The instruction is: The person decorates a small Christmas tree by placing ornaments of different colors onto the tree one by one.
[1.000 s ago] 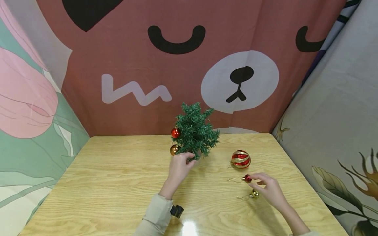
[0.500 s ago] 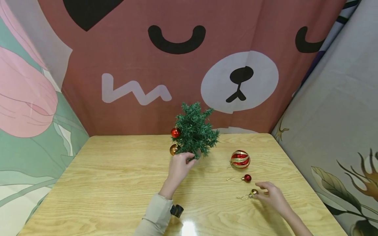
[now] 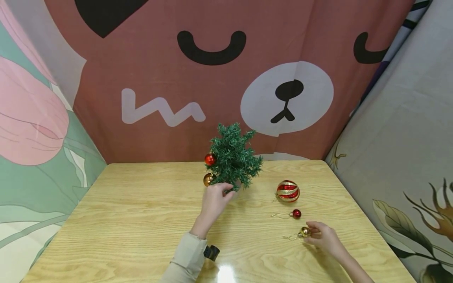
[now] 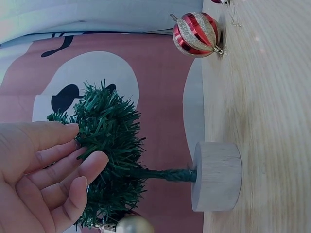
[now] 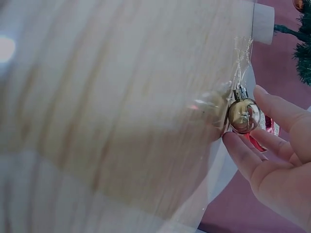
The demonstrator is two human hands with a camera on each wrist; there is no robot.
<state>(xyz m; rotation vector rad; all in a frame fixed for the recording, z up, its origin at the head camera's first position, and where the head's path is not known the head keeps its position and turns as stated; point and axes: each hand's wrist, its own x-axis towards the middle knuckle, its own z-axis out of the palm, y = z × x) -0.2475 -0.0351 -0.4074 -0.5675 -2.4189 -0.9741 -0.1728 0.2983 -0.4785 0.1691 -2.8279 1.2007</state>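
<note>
A small green artificial Christmas tree (image 3: 235, 153) stands at the table's back on a round wooden base (image 4: 217, 176). My left hand (image 3: 215, 198) pinches a low front branch. On the tree's left side hang a red bauble (image 3: 210, 159) and a bronze-gold bauble (image 3: 209, 179). To the right, my right hand (image 3: 327, 237) has thumb and fingers bent around a small shiny gold bauble (image 5: 244, 116), which lies on the table with its thread loop toward the left. Just behind it lies a small dark red bauble (image 3: 296, 214).
Farther back on the right lies a larger red bauble with gold glitter stripes (image 3: 288, 191). The wooden table (image 3: 134, 220) reaches back to a printed bear curtain (image 3: 148, 70). A black wrist camera (image 3: 212, 253) sits by the left sleeve.
My right hand has moved from the dark red bauble toward the front, to the gold one. The dark red bauble stays on the table. My left hand keeps its place at the tree.
</note>
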